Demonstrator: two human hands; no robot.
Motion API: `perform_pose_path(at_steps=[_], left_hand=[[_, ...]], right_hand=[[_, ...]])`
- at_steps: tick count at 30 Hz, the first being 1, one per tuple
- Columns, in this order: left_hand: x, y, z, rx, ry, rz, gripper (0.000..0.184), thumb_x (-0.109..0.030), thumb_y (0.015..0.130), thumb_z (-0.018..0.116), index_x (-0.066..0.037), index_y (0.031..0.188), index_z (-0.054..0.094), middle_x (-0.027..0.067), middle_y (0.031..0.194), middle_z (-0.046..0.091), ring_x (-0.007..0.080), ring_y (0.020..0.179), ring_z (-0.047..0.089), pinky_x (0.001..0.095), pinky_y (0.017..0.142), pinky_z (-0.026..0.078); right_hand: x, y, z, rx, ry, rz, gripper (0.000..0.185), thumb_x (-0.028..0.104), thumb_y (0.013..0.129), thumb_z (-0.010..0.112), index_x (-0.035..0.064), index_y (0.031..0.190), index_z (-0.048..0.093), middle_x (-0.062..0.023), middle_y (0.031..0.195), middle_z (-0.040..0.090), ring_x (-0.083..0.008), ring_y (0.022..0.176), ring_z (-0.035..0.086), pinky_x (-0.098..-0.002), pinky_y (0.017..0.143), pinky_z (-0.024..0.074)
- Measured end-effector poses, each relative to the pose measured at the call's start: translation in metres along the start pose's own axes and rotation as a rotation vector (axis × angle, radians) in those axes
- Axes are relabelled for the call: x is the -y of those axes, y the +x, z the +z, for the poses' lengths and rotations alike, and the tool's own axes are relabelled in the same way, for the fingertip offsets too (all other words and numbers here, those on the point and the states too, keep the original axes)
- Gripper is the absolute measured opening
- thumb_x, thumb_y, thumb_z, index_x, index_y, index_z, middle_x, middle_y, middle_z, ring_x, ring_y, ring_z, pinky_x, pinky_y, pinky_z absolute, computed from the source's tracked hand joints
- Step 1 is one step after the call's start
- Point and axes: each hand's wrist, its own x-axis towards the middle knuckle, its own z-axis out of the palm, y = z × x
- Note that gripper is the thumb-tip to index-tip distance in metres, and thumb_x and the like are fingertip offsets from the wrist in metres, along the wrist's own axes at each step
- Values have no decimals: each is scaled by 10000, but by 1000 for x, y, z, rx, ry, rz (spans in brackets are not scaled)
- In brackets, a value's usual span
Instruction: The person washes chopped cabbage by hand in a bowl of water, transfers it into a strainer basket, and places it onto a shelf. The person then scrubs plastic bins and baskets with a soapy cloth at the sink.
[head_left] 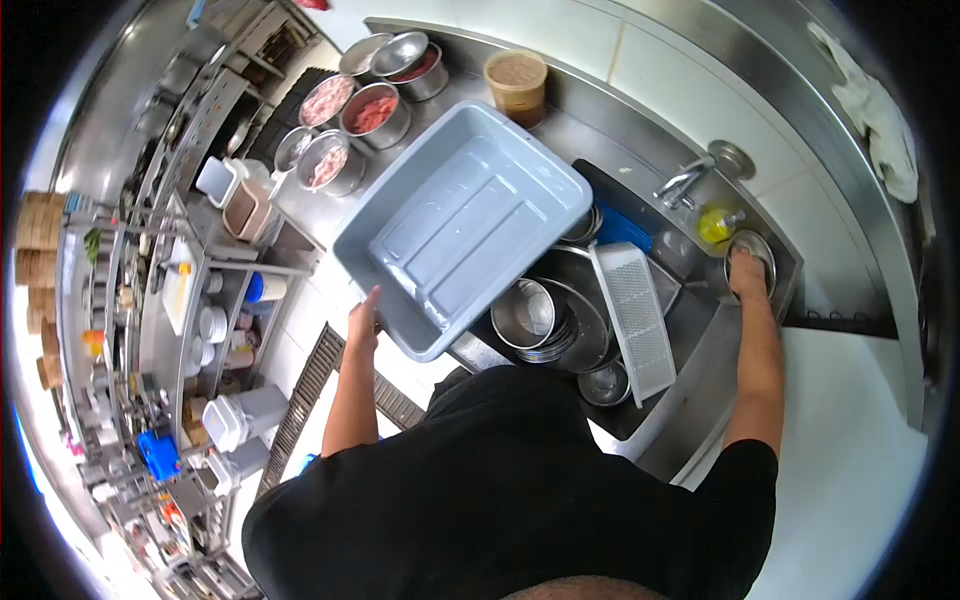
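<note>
My left hand (pixel 363 322) is closed on the near left edge of a grey-blue plastic tub (pixel 470 225). The tub is tilted above the counter and the sink's left side, with only wet patches and drops inside. Over at the sink's far right corner, my right hand (pixel 745 275) reaches down into a round metal bowl (pixel 764 258). Its fingers look bunched, and whatever they grip is hidden. Beside that bowl stands a bottle of yellow-green liquid (pixel 715 225). The faucet (pixel 685 180) is just left of the bottle.
In the sink sit a metal pot (pixel 523 313), a small metal bowl (pixel 604 383) and a white perforated tray (pixel 636 320). Metal pots of raw meat (pixel 373 113) and a brown-filled tub (pixel 516 85) line the counter. Shelving (pixel 190 300) stands at left.
</note>
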Motion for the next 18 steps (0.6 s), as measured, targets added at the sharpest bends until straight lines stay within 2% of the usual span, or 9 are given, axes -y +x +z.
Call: perform_pose_path(at_steps=[3, 6, 8, 9, 10, 11, 13, 16, 18], left_hand=[[15, 16, 16, -18, -350, -32, 284, -83, 888, 715, 86, 1092, 613, 170, 1026, 674, 285, 887, 667, 400, 782, 571], [10, 9, 9, 33, -343, -69, 260, -41, 877, 661, 81, 1103, 619, 186, 1067, 669, 298, 953, 667, 410, 825, 571], [-2, -2, 1, 162, -288, 18, 309, -151, 906, 615, 38, 1151, 597, 172, 1069, 662, 313, 982, 654, 446, 890, 553], [-26, -35, 12, 144, -245, 12, 338, -139, 884, 623, 42, 1167, 593, 188, 1103, 657, 331, 1029, 648, 452, 927, 543], [-34, -64, 11, 201, -288, 190, 387, -115, 857, 615, 51, 1206, 585, 201, 1140, 653, 359, 1054, 646, 477, 965, 530], [-37, -29, -13, 135, -159, 144, 453, -96, 821, 632, 60, 1242, 571, 201, 1173, 643, 371, 1067, 641, 497, 995, 516], [-59, -60, -16, 57, -143, 337, 569, -62, 771, 654, 62, 1314, 536, 198, 1197, 626, 355, 1075, 635, 480, 976, 519], [-108, -122, -4, 69, -55, 432, 569, 25, 756, 620, 39, 1321, 552, 175, 1202, 622, 305, 1011, 642, 435, 898, 529], [-126, -145, -4, 128, -47, 519, 556, 22, 765, 635, 27, 1317, 567, 140, 1151, 645, 275, 994, 646, 397, 885, 530]], right_hand=[[6, 8, -5, -74, -90, -106, 384, 48, 916, 522, 44, 1287, 621, -213, 1448, 516, -386, 1309, 533, -469, 1078, 465], [7, -28, -23, -180, 50, -237, 449, 17, 923, 496, 33, 1365, 571, -202, 1508, 454, -373, 1373, 466, -464, 1126, 421], [-7, -32, -9, -261, 312, -156, 512, 70, 880, 634, 82, 1387, 565, -179, 1493, 482, -372, 1323, 515, -442, 1126, 426], [-37, -7, 33, -453, 335, -284, 497, 140, 864, 685, 126, 1354, 600, -199, 1331, 605, -359, 1235, 588, -452, 1028, 490], [-28, -24, -3, -147, 328, -99, 369, 182, 858, 690, 91, 1216, 688, -204, 1102, 702, -360, 1105, 662, -474, 894, 538], [-21, -40, -26, -10, 255, -30, 264, 195, 853, 682, 42, 1059, 739, -219, 1001, 725, -364, 967, 710, -479, 799, 554], [-19, -43, -26, 203, 386, 127, 242, 174, 825, 686, 2, 982, 751, -240, 1008, 728, -359, 935, 727, -465, 772, 568], [-4, -42, -16, 6, 168, 74, 232, 137, 851, 669, -31, 984, 760, -220, 1048, 743, -322, 999, 734, -423, 835, 582], [2, -21, -12, 118, 64, 78, 255, 124, 853, 659, -29, 1032, 756, -202, 1093, 742, -309, 1043, 728, -412, 865, 584]])
